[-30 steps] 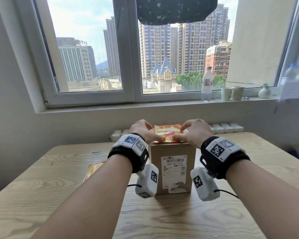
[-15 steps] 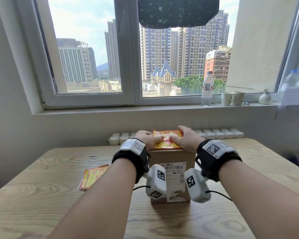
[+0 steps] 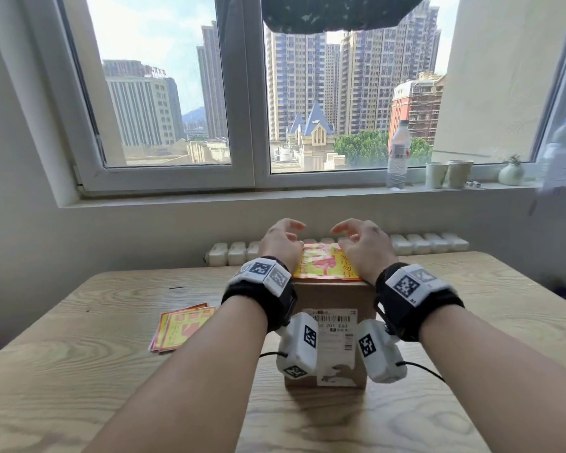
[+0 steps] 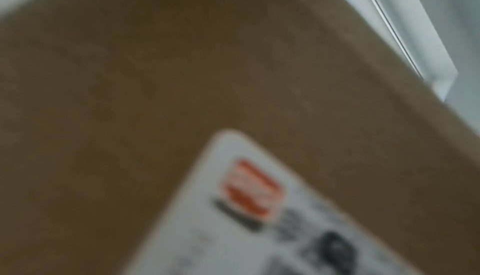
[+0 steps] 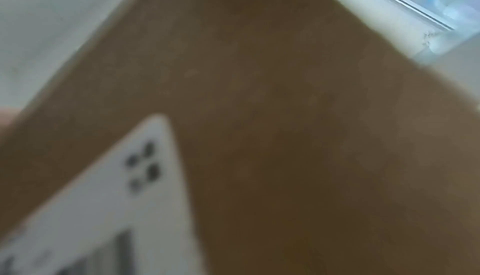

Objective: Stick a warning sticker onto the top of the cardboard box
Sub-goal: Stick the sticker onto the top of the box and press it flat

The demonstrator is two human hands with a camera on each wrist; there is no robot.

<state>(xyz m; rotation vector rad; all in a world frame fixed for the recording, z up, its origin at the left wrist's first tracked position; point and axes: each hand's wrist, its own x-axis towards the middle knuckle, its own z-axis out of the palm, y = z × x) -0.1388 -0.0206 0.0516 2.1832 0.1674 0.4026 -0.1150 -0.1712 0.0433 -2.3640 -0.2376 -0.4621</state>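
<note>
Right now the cardboard box [image 3: 329, 295] stands upright on the wooden table [image 3: 79, 371], near its middle, with a white shipping label [image 3: 335, 341] on the side facing the person. The red and yellow warning sticker [image 3: 324, 264] lies flat on top of the box, covering most of the top face between the two hands.

Left hand [image 3: 280, 243] sits over the left edge of the box top, heel low by the sticker's left edge, fingers lifted and loosely curled, holding nothing. Right hand [image 3: 361, 245] mirrors it at the right edge, fingers raised and loosely curled, holding nothing; fingertips of both hands point toward each other above the far edge of the sticker, with a gap between them. Cannot tell whether the heels of the hands touch the sticker.

A small stack of spare stickers [image 3: 182, 328] lies on the table to the left of the box, apart from it.

Both wrist views are blurred: each shows only the brown box side [image 4: 182, 74] [image 5: 259, 115] and a corner of the label [image 4: 259, 207] [image 5: 103, 197], no fingers.

On the windowsill [image 3: 275, 196] stand a plastic bottle [image 3: 398, 155], two cups [image 3: 450, 173] and a small vase [image 3: 511, 173].
</note>
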